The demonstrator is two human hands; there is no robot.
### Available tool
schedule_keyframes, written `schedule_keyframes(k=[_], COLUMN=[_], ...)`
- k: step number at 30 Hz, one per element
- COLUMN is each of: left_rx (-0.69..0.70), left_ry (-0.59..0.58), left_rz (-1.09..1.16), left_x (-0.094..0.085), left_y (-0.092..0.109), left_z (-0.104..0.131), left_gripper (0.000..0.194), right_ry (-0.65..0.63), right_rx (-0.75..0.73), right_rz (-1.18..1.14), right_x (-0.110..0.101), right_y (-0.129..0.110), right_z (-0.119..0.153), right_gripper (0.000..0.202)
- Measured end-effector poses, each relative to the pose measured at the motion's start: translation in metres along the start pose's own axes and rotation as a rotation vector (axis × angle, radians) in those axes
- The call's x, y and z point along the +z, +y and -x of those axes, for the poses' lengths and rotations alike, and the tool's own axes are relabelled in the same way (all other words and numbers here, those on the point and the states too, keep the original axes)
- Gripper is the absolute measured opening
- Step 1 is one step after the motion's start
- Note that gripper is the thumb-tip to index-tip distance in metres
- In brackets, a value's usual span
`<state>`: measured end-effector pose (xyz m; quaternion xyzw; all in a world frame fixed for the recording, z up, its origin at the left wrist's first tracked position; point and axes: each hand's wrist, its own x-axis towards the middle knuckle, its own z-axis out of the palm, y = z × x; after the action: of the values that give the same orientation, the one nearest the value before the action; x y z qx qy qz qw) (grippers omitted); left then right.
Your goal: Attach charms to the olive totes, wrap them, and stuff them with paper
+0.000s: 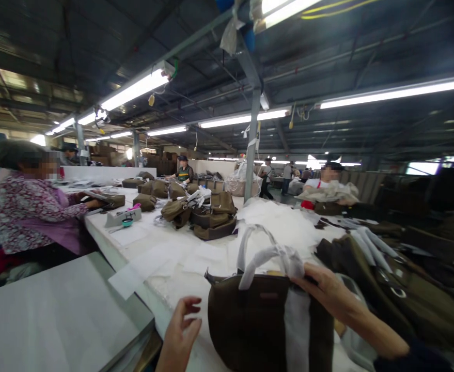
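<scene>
Brown bag (246, 320): standing upright, low and right of centre in the frame, pale-wrapped handles (255, 266) arching above.
Right hand (319, 284): touching the handles' right end (gripping or merely resting, I cannot tell).
Left hand (182, 325): hovering beside the bag's left side, fingers curving, holding nothing.
Handling: bracing that side would likely be preventing twisting.
Room: opening leftward toward the slanting worktop (184, 284) edge; dark goods (424, 305) are crowding the right.
</scene>
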<state>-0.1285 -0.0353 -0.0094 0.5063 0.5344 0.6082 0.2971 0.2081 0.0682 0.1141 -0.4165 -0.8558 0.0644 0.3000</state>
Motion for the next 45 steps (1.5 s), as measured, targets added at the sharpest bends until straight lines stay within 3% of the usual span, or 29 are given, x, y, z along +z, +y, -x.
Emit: schedule_keyframes(k=[3,6,9,11,13,19,23,25,28,32,34,36,38,43,45], left_rx=[0.201,0.448,0.591,0.584,0.543,0.422,0.294,0.195,0.060,-0.036,0.075,0.258,0.352,0.310,0.310], left_ry=[0.034,-0.084,-0.350,-0.572,-0.719,-0.918,-1.024,-1.110,-1.199,-1.296,-1.274,-1.171,-1.097,-0.971,-0.960], left_rz=[-0.141,-0.270,-0.474,-0.582,-0.594,-0.548,-0.470,-0.407,-0.329,-0.438,-0.664,-0.867,-0.936,-0.932,-0.971], left_x=[-0.005,0.006,0.028,0.044,0.058,0.078,0.079,0.079,0.081,0.097,0.109,0.120,0.126,0.120,0.117], left_y=[0.034,0.077,0.116,0.133,0.142,0.135,0.132,0.136,0.141,0.137,0.130,0.123,0.118,0.111,0.111], left_z=[-0.017,-0.039,-0.055,-0.061,-0.063,-0.057,-0.053,-0.055,-0.061,-0.070,-0.071,-0.070,-0.071,-0.082,-0.086], left_gripper=[0.023,0.016,0.021,0.021,0.018,0.015,0.020,0.024,0.029,0.017,0.018,0.025,0.034,0.062,0.060], right_ry=[0.000,-0.027,-0.052,-0.050,-0.027,0.037,-0.136,-0.201,-0.252,-0.292,-0.312,-0.349,-0.393,-0.484,-0.506], right_rx=[0.004,-0.021,-0.036,-0.049,-0.061,-0.215,-0.284,-0.300,-0.369,-0.514,-0.540,-0.546,-0.521,-0.452,-0.455], right_rz=[-0.030,-0.067,-0.092,-0.103,-0.102,0.019,0.104,0.165,0.223,0.239,0.253,0.230,0.203,0.199,0.207], right_x=[-0.002,-0.007,-0.010,-0.010,-0.011,-0.009,-0.003,0.000,0.003,0.002,0.001,-0.003,-0.008,-0.025,-0.028], right_y=[0.001,-0.006,-0.012,-0.014,-0.013,-0.020,-0.033,-0.038,-0.045,-0.061,-0.069,-0.076,-0.081,-0.094,-0.097], right_z=[0.007,0.010,0.014,0.017,0.020,0.028,0.030,0.031,0.031,0.032,0.035,0.040,0.048,0.067,0.070], right_gripper=[0.027,0.025,0.023,0.022,0.021,0.014,0.023,0.018,0.004,0.016,0.019,0.014,0.009,0.012,0.016])
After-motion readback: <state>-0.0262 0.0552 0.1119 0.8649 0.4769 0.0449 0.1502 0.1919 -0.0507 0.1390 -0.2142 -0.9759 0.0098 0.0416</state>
